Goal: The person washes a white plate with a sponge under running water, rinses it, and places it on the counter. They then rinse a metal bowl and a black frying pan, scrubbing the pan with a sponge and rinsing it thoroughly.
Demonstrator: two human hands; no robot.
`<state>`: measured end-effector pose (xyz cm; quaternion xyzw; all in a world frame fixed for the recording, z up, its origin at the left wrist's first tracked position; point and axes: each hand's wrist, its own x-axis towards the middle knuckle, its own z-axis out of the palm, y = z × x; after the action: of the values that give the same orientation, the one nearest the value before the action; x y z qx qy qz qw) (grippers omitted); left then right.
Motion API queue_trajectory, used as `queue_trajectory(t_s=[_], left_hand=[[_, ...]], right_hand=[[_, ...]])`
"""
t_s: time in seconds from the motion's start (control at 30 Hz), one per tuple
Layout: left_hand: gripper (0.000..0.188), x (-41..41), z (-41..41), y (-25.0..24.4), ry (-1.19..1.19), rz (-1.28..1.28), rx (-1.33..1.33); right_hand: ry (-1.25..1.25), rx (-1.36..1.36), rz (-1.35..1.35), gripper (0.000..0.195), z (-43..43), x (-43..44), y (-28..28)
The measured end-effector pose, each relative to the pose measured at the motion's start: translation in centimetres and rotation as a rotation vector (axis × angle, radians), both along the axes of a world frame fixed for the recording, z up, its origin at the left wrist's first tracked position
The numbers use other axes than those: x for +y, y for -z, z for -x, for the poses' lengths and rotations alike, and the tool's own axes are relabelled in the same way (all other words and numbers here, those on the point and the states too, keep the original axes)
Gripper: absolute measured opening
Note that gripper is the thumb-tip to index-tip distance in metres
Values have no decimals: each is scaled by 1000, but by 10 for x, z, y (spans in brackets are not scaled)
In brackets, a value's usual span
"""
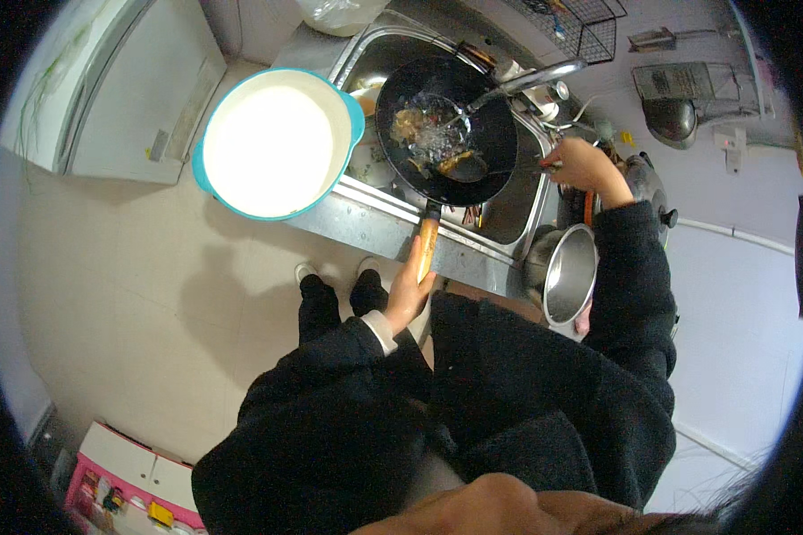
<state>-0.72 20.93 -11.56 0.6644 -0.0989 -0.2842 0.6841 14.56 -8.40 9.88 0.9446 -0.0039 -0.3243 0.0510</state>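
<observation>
My left hand [408, 291] grips the wooden handle of a black wok [496, 137], which rests over a stainless steel sink [532, 227]. Water and brown food bits lie in the wok beneath the spout of a metal faucet [542, 75]. At the right, my right hand [579, 164] holds the handle of a ladle or spatula; its dark, rounded head [467, 167] dips into the water. Below the wok, dishes and chopsticks show partly in the sink.
A large white pot with a turquoise rim [276, 218] stands left of the sink. A steel bowl [571, 274] sits at the counter's right end, near a lidded pot [648, 184]. A wire basket [592, 37] hangs on the wall. At the left is a white appliance [140, 93].
</observation>
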Motion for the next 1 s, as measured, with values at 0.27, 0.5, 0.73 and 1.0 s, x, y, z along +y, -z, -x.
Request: queue_trajectory(t_s=[0.27,0.5,0.73,1.0], left_hand=[[82,1,-3,1,83,-17,85],[84,8,-23,-28,213,-113,415],[87,1,-16,-20,161,-115,392],[87,0,-13,-17,160,-100,386]], right_hand=[[191,-120,-137,33,48,7,13],[174,-206,-191,32,60,19,37],[193,-350,-231,30,65,32,77],[284,-437,-250,21,81,52,99]])
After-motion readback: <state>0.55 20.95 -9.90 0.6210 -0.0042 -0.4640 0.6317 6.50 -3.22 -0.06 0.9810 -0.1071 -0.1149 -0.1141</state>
